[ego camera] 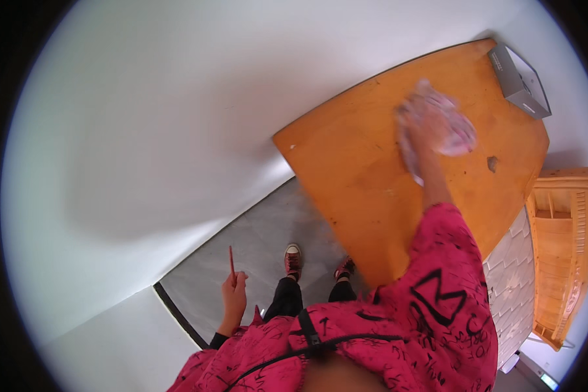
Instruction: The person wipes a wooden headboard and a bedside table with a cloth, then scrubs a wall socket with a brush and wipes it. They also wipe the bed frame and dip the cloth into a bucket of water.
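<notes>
My right hand (428, 130) presses a crumpled pale cloth (458, 132) onto the orange wooden tabletop (362, 181); both hand and cloth are blurred. Low at the left, away from the table and over the grey floor, my left hand (234, 294) grips a thin reddish stick (232, 260) that points up from the fingers; what kind of stick it is, I cannot tell. Dark marks and a grey patch (492, 164) show on the tabletop to the right of the cloth.
A grey box (519, 81) stands at the table's far right corner. White walls (166, 122) border the table and floor. At the right are a carved wooden headboard (558, 255) and a patterned mattress (512, 279). My shoes (293, 258) are on the grey floor (269, 220).
</notes>
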`<state>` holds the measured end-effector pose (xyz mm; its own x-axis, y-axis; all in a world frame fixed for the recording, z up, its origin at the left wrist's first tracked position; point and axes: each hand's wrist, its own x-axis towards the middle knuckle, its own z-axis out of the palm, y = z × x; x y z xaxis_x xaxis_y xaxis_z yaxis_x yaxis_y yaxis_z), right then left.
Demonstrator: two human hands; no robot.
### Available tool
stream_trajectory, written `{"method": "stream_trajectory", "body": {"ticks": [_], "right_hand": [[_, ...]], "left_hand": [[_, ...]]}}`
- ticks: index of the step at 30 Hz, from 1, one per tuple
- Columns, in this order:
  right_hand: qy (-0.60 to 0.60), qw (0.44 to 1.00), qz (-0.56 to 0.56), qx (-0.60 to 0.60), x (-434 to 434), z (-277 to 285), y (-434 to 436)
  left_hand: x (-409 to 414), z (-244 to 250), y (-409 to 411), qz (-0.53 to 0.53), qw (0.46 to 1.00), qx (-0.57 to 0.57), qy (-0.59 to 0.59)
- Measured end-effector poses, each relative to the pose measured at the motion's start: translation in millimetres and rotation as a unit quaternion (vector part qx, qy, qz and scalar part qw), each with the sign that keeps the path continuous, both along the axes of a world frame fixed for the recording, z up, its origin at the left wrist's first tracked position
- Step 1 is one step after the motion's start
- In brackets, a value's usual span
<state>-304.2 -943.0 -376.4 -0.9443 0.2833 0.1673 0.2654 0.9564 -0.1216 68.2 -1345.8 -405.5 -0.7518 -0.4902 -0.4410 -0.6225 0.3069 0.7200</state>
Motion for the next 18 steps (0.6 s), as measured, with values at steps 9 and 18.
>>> {"method": "stream_trajectory", "body": {"ticks": [9, 18], "right_hand": [[0.149, 0.919, 0.355, -0.084, 134.9, -33.3, -236.1], [0.063, 0.968, 0.228, -0.078, 339.6, -13.4, -67.5]], "left_hand": [[-7.7, 25.8, -42.5, -0.013, 0.998, 0.032, 0.048], [-74.9, 45.7, -55.4, -0.133, 0.980, 0.070, 0.134]]}}
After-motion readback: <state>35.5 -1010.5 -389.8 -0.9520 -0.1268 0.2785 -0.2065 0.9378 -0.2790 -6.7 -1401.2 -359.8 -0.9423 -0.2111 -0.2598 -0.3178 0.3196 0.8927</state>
